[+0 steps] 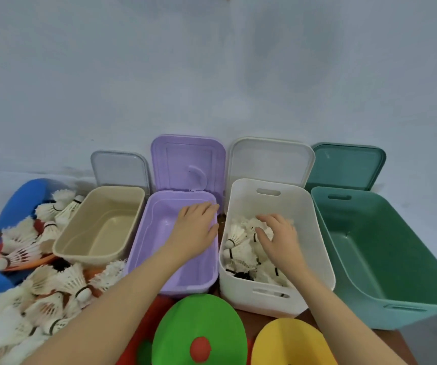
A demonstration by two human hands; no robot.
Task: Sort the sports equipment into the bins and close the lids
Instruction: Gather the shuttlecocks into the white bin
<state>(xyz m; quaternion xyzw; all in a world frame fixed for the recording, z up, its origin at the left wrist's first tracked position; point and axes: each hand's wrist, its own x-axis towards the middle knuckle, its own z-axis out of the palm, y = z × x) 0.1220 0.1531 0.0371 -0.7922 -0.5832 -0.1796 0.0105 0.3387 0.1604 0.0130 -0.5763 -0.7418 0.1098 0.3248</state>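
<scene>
Inside white bin: right hand clasps shuttlecock; release low; left hand flat, steadying purple bin

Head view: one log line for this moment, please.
step: sorting shuttlecocks | right hand: on shuttlecocks in white bin | left hand: open over purple bin | lids: open

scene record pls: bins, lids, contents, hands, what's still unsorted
bins: beige bin, purple bin, white bin, green bin, in a row
lids: all four open
contents: shuttlecocks in white bin only; others look empty
left hand: open, over purple bin
right hand: in white bin, on shuttlecocks; grip unclear
unsorted: shuttlecock pile at left, green disc, yellow disc
</scene>
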